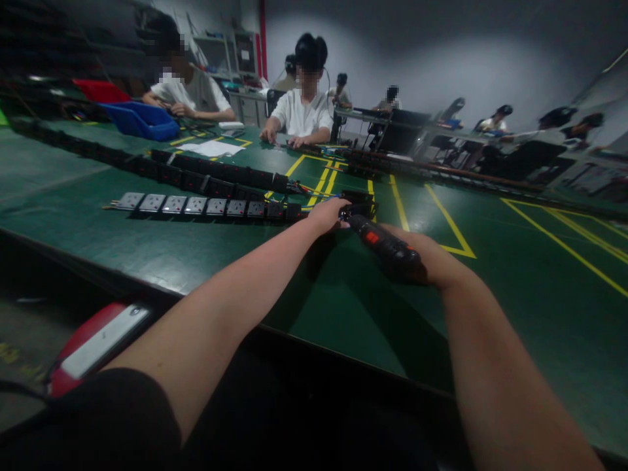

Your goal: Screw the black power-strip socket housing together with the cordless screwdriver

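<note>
My right hand (pixel 424 255) is closed around a black electric screwdriver (pixel 385 243) with orange marks. The tool slants, with its tip end close to the fingers of my left hand (pixel 330 214). Those fingers are bent over the right end of a long power strip, beside a black end part (pixel 360 199); what they grip is hidden. Grey sockets in a row mark the power strip (pixel 196 205), which lies on the green table (pixel 304 294). Thin coloured wires (pixel 307 190) show just behind my left hand.
Other long black strips (pixel 216 170) lie behind the socket row. A blue bin (pixel 140 120) and white paper (pixel 210 148) are farther back. Co-workers (pixel 304 111) sit across the table. A phone (pixel 105 340) rests on something red at lower left. Yellow tape lines the tabletop.
</note>
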Motion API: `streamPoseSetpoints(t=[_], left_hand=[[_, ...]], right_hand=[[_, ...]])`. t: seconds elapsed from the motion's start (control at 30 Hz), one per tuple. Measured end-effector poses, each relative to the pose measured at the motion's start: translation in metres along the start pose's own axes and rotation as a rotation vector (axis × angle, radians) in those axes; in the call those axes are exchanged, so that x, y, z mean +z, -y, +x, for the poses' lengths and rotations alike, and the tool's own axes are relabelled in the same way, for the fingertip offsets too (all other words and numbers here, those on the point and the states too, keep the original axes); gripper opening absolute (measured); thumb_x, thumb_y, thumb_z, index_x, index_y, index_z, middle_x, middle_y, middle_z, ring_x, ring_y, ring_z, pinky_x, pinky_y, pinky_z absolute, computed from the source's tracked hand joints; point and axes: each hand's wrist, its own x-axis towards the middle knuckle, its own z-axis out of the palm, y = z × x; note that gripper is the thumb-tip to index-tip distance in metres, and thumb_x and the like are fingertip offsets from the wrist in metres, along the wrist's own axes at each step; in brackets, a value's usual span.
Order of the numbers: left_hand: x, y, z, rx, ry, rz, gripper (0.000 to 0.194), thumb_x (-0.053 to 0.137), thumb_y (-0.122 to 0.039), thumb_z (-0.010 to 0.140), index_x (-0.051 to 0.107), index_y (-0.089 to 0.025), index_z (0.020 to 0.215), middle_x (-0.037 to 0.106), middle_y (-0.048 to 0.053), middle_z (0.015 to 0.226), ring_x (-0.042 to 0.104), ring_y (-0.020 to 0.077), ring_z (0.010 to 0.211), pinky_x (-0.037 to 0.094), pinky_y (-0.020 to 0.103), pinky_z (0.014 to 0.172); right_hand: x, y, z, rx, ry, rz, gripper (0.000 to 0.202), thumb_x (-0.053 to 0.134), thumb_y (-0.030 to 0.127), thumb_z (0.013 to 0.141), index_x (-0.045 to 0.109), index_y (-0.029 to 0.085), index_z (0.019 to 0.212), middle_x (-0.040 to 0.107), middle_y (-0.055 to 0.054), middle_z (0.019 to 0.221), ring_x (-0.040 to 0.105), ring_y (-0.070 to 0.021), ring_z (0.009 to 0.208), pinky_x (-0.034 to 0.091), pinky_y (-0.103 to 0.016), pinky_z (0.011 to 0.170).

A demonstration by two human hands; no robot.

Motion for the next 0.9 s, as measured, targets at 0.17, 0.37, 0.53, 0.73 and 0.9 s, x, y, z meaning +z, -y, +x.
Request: streamPoseSetpoints(t=[0.17,0.37,0.53,0.73,0.9], left_hand=[[0.0044,0.0046,0.0012,0.009,-0.007,0.0,0.07,0.09,-0.034,0.094,0.069,-0.025,0.161,0.073,0.013,0.164,0.07,0.0347,0.149,0.054,0.048,0.131],[0.0034,0.0039,0.0027,0.016,-0.003,0.002,0.07,0.09,-0.034,0.094,0.07,-0.021,0.16,0.073,0.016,0.162,0.07,0.0366,0.149,0.054,0.049,0.131],[0.0027,0.0036,0.0033,0.023,-0.002,0.001,0.072,0.09,-0.033,0.093,0.069,-0.018,0.16,0.073,0.017,0.161,0.071,0.0376,0.147,0.054,0.05,0.13],[0.0017,0.0021,0.0012,0.016,-0.004,-0.003,0.068,0.09,-0.033,0.093,0.072,-0.025,0.158,0.076,0.013,0.158,0.073,0.0346,0.144,0.056,0.047,0.127],[0.0017,0.0018,0.0008,0.013,-0.012,0.0,0.071,0.091,-0.032,0.093,0.07,-0.022,0.16,0.074,0.014,0.161,0.071,0.0345,0.147,0.054,0.046,0.128]], right_hand=[[-0.0004,-0.0026,0.0005,0.025,0.033,0.027,0.086,0.077,0.037,0.088,0.057,0.029,0.172,0.076,-0.014,0.158,0.077,-0.0455,0.138,0.065,-0.067,0.114],[0.0017,-0.0014,0.0013,0.033,0.015,0.012,0.083,0.08,0.036,0.086,0.062,0.03,0.167,0.08,-0.012,0.153,0.08,-0.0424,0.134,0.067,-0.06,0.112],[0.0001,0.0031,0.0018,0.04,0.016,0.025,0.082,0.082,0.034,0.085,0.065,0.028,0.165,0.08,-0.014,0.152,0.08,-0.0423,0.133,0.067,-0.059,0.111],[0.0003,0.0043,0.002,0.038,0.005,0.048,0.082,0.084,0.031,0.082,0.067,0.028,0.163,0.082,-0.014,0.148,0.081,-0.0413,0.131,0.067,-0.058,0.112],[-0.0008,0.0048,0.0018,0.039,0.016,0.039,0.082,0.085,0.033,0.082,0.066,0.029,0.163,0.08,-0.013,0.153,0.08,-0.0414,0.134,0.067,-0.057,0.113]])
